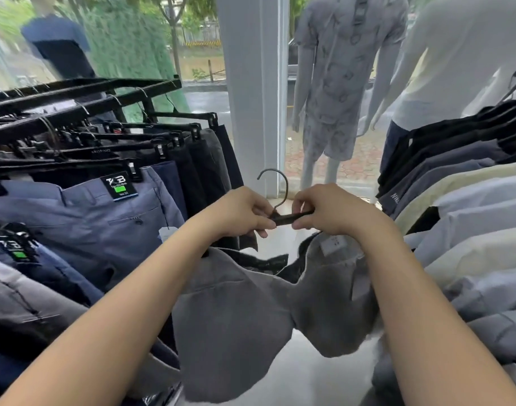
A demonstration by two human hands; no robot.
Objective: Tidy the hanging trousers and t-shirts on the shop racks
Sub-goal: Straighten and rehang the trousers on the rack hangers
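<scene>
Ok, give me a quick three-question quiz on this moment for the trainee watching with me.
1. True or false: the left hand and right hand both grip the hanger.
2. What hangs below the hands? A) a grey garment B) a red jacket C) nothing
3. Fill the gap: the rack of trousers is on the person's ____ side.

Key: 1 true; 2 A; 3 left.
</scene>
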